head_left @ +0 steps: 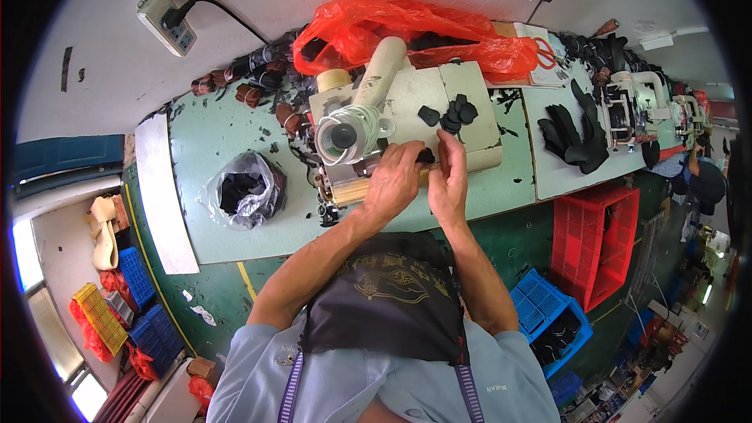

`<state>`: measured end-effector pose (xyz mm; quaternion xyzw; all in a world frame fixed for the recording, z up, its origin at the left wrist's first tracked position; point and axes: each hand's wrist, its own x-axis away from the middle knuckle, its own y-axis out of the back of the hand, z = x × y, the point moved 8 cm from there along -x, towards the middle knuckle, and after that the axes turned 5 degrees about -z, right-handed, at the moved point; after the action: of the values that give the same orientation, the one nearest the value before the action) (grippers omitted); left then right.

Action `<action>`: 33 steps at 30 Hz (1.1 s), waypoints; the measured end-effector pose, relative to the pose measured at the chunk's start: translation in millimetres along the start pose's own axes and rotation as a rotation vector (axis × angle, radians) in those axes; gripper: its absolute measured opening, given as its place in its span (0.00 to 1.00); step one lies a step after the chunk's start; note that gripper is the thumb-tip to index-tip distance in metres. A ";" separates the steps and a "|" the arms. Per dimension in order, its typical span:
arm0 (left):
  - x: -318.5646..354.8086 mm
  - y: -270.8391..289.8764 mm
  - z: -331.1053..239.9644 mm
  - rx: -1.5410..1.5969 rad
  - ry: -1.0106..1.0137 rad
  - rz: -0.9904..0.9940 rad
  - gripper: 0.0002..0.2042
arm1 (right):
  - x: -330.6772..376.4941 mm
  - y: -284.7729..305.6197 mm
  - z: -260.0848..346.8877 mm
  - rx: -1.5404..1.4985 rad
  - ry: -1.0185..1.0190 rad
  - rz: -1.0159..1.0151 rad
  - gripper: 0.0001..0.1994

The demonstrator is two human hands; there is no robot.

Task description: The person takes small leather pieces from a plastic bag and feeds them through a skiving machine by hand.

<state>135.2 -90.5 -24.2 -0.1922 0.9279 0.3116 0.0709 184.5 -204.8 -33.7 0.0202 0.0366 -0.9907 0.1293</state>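
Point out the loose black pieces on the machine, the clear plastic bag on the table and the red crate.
Black pieces [451,121]: head view, on a flat face within the cluster.
Plastic bag [255,216]: head view, on its near wall.
Red crate [575,240]: head view, on its left side wall.

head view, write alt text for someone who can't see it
A person's left hand and right hand meet over a cream machine, with a small black piece between them. More black pieces lie on the machine. A clear plastic bag of dark material sits to its left on the pale green table.
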 end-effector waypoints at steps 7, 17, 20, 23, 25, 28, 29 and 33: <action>-1.7 7.1 -6.1 0.009 -0.048 -0.056 0.18 | 5.3 2.5 24.3 0.714 0.361 0.021 0.21; -3.1 4.7 -1.8 -0.004 -0.004 -0.025 0.15 | -0.6 2.7 14.5 0.605 0.244 0.002 0.20; -4.0 5.4 -5.2 -0.066 -0.087 -0.027 0.13 | -4.8 -0.1 20.9 0.607 0.259 0.024 0.19; -4.8 6.3 -8.6 -0.109 -0.131 -0.051 0.14 | -5.6 -2.0 23.2 0.681 0.321 0.038 0.18; -6.3 6.9 -9.8 -0.106 -0.134 -0.048 0.14 | -7.4 -2.8 25.3 0.701 0.349 0.041 0.17; -6.2 8.2 -9.8 -0.107 -0.139 -0.054 0.14 | -8.1 -6.9 30.1 0.730 0.361 0.059 0.16; -6.0 8.6 -10.4 -0.109 -0.143 -0.060 0.14 | -8.3 -7.5 30.0 0.743 0.345 0.071 0.15; -6.0 7.4 -10.9 -0.098 -0.145 -0.063 0.15 | -10.2 -9.8 35.8 0.790 0.441 0.104 0.13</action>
<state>137.5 -89.7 -9.9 -0.2014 0.8975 0.3672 0.1383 190.6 -195.5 3.1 0.2801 -0.3188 -0.8929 0.1506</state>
